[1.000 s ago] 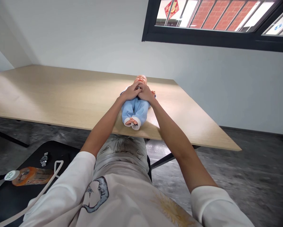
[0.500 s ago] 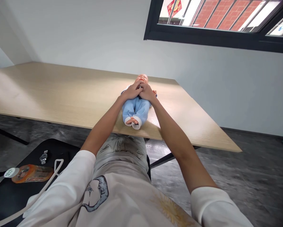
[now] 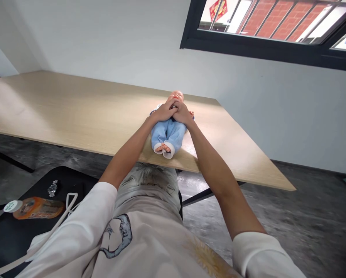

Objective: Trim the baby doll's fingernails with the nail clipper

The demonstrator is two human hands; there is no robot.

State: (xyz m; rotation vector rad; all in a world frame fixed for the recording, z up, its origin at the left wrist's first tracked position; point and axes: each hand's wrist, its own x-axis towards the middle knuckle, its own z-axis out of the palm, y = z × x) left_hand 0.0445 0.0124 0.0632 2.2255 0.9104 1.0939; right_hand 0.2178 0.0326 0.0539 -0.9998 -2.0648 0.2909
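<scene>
A baby doll in light blue clothes with white cuffs lies on its back on the wooden table, its bare feet toward me. My left hand bends over the left side of its chest, fingers closed inward. From the other side my right hand closes on the same spot, and the fingertips of both hands meet just below the doll's chin. A small shiny dark spot shows between the fingers; I cannot tell what it is. Most of the doll's upper body is hidden under my hands.
On a black chair at my left lie a bottle of orange drink, a metal wristwatch and a white strap. The table's far edge stands by the wall, below a dark-framed window.
The view has shifted slightly, so the doll and hands appear a little further right. Both hands keep their place on the doll's chest, with hardly any change in the fingers.
</scene>
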